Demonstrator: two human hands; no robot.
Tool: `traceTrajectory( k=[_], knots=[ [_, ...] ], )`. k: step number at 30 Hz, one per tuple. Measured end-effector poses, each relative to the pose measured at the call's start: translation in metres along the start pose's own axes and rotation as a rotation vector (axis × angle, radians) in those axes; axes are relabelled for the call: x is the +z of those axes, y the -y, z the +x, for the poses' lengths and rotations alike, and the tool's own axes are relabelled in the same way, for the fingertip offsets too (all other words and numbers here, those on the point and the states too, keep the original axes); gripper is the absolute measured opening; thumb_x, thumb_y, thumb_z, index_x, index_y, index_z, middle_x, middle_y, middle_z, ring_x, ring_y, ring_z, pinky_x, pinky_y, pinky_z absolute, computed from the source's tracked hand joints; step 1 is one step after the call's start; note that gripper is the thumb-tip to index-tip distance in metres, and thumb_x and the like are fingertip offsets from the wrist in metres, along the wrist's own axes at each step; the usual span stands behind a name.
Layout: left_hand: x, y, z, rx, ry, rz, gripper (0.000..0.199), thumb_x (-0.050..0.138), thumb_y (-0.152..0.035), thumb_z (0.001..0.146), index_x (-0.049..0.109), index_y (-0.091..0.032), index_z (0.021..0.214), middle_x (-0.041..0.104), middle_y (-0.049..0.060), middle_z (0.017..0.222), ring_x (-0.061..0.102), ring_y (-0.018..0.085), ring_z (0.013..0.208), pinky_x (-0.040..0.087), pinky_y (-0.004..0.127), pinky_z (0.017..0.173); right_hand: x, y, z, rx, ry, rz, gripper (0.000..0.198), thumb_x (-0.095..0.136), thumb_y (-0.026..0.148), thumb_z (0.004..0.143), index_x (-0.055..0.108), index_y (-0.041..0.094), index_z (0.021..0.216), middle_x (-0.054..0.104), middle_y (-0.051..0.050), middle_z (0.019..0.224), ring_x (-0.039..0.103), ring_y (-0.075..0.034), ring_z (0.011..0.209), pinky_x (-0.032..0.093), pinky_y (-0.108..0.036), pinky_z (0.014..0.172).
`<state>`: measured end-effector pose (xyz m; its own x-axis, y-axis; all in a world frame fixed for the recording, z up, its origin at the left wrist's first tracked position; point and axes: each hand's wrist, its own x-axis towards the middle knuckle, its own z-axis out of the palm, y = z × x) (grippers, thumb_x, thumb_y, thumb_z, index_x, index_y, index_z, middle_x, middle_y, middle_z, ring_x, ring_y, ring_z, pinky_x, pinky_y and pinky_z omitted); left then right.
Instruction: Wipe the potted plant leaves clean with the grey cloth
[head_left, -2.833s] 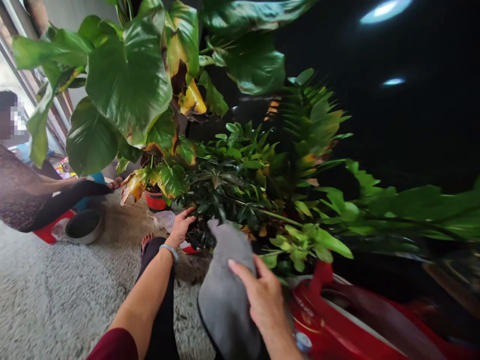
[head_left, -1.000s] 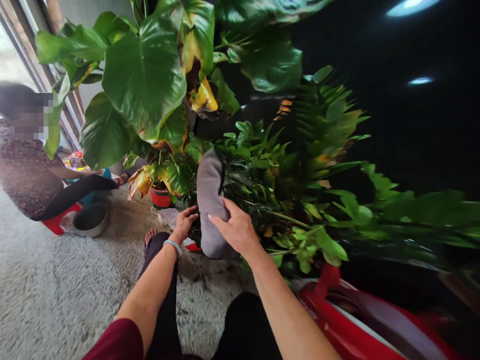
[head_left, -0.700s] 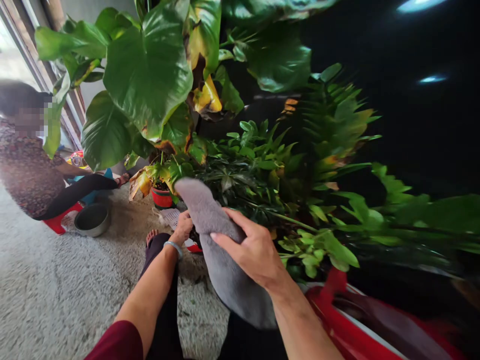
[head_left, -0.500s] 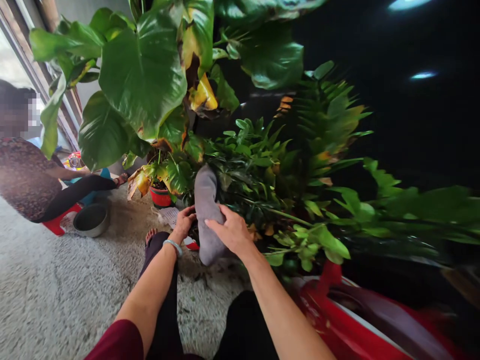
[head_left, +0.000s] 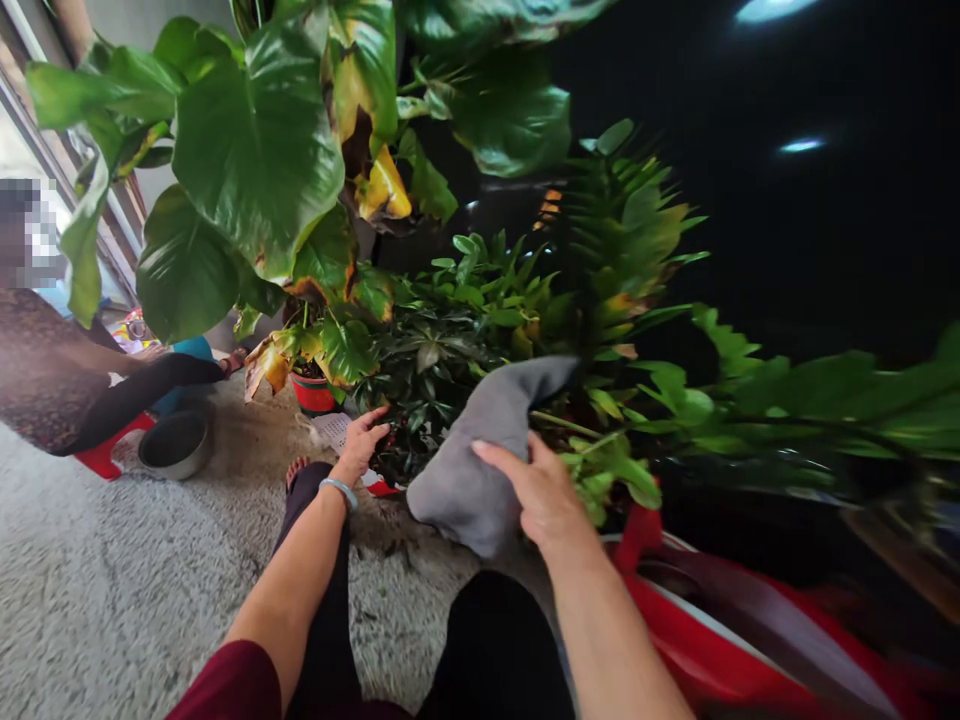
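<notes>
My right hand (head_left: pixel 544 490) holds a grey, soft-looking cloth piece (head_left: pixel 480 450) with its thumb across the near face; its other fingers are mostly hidden behind. Wide at its lower left, the piece narrows to a bent tip at the upper right, against the plants. My left hand (head_left: pixel 360 442), with a pale bangle at the wrist, holds nothing. Its fingers stretch toward dark low leaves (head_left: pixel 427 345), a small distance left of the cloth.
A large-leaved plant (head_left: pixel 259 165) overhangs a red pot (head_left: pixel 313 393). At the left, a person (head_left: pixel 56 360) sits on a red stool (head_left: pixel 112 450) beside a grey basin (head_left: pixel 175 444). A red bag (head_left: pixel 705 620) lies lower right. Rough concrete floor (head_left: pixel 112 580) spreads below.
The grey cloth piece has swung right and tilted, now showing a wider shape. My left hand has come off it; my right hand has moved right with it. The view has shifted slightly right.
</notes>
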<state>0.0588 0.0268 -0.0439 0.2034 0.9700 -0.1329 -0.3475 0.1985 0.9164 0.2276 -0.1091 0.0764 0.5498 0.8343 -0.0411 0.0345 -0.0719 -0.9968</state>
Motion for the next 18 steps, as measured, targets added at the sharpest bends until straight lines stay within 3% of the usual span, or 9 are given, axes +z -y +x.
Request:
traceTrajectory(
  k=[2,5,8,11,13,15,18],
  knots=[
    [0.0,0.001,0.001,0.004,-0.013,0.005,0.065,0.078,-0.026,0.064,0.065,-0.011,0.125,0.067,0.002,0.07,0.055,0.011,0.056,0.044,0.024,0.058,0.007,-0.019,-0.016,0.191,0.115,0.101,0.037,0.077,0.04,0.054,0.067,0.023,0.085,0.075,-0.005,0.074,0.071,-0.03,0.069,0.056,-0.04,0.064],
    [-0.001,0.0,0.003,0.007,-0.017,0.021,0.061,0.076,-0.024,0.065,0.066,-0.011,0.124,0.068,0.002,0.069,0.054,0.011,0.055,0.043,0.023,0.056,0.002,-0.03,-0.049,0.291,0.175,0.154,0.032,0.077,0.04,0.057,0.07,0.025,0.084,0.075,-0.006,0.074,0.071,-0.032,0.069,0.056,-0.04,0.063],
    [-0.001,-0.002,0.003,0.01,-0.014,0.042,0.06,0.075,-0.025,0.066,0.067,-0.011,0.123,0.066,0.001,0.065,0.053,0.011,0.054,0.042,0.023,0.055,-0.01,-0.017,-0.049,0.152,0.049,0.146,0.047,0.081,0.041,0.057,0.07,0.022,0.098,0.076,-0.006,0.081,0.071,-0.03,0.073,0.056,-0.039,0.065],
    [0.001,-0.001,0.002,0.023,-0.021,0.047,0.062,0.077,-0.027,0.064,0.067,-0.01,0.124,0.065,0.001,0.064,0.053,0.011,0.054,0.041,0.022,0.054,-0.01,0.0,-0.012,-0.098,-0.201,0.084,0.054,0.08,0.042,0.057,0.069,0.02,0.105,0.075,-0.005,0.088,0.07,-0.027,0.078,0.055,-0.035,0.068],
    [0.002,0.002,0.002,0.029,-0.022,0.041,0.063,0.077,-0.028,0.063,0.067,-0.01,0.123,0.066,0.002,0.066,0.053,0.011,0.055,0.042,0.022,0.055,0.001,0.002,0.008,-0.147,-0.227,0.045,0.052,0.077,0.043,0.059,0.069,0.02,0.104,0.075,-0.005,0.088,0.069,-0.025,0.078,0.055,-0.034,0.068],
    [0.001,0.005,0.003,0.042,-0.024,0.034,0.061,0.076,-0.028,0.063,0.068,-0.011,0.121,0.067,0.002,0.068,0.053,0.011,0.055,0.042,0.023,0.056,0.016,-0.005,0.008,-0.1,-0.061,-0.02,0.049,0.075,0.043,0.06,0.07,0.019,0.102,0.075,-0.005,0.085,0.068,-0.026,0.076,0.054,-0.034,0.066],
    [-0.002,0.006,0.005,0.082,-0.013,0.047,0.053,0.075,-0.027,0.064,0.072,-0.012,0.114,0.07,0.003,0.073,0.056,0.012,0.06,0.045,0.024,0.061,0.026,-0.022,-0.029,-0.068,0.296,-0.157,0.044,0.073,0.036,0.06,0.072,0.018,0.1,0.077,-0.006,0.088,0.069,-0.029,0.081,0.055,-0.039,0.075]
  ],
)
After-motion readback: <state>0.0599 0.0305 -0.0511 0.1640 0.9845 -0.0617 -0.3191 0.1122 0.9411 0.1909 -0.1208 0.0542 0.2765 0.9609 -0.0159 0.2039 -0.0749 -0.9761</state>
